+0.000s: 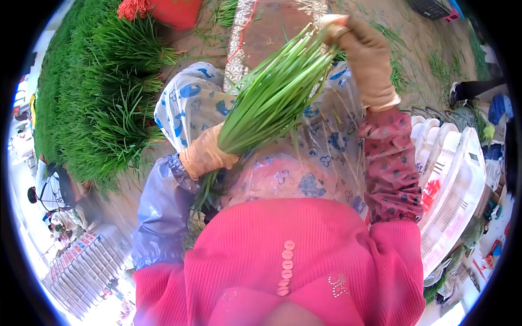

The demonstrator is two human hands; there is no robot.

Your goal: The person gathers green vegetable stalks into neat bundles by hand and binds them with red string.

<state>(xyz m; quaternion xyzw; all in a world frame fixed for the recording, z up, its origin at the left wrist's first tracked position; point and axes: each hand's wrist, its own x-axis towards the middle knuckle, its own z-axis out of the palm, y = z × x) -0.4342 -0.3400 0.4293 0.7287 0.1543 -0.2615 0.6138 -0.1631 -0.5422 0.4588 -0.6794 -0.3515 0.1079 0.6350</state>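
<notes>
A bunch of long green garlic chives [277,92] slants across my lap, its pale stem ends up and to the right. My left hand [209,152], in a tan glove, is closed around the leafy lower part, and leaf tips hang below it. At the stem ends is my right hand [361,54], in a brownish glove, with fingers bent and pinched at the stems. Slight blur hides exactly which stems the right fingertips hold. A clear plastic apron with blue prints [310,185] covers my lap beneath the bunch.
Stacked bundles of chives [109,103] fill the left side. Ahead lies a brown board with patterned edges [266,43], a red string along it. A red container [176,12] stands at upper left, a white plastic chair [448,190] at right. A person's leg [478,89] shows at far right.
</notes>
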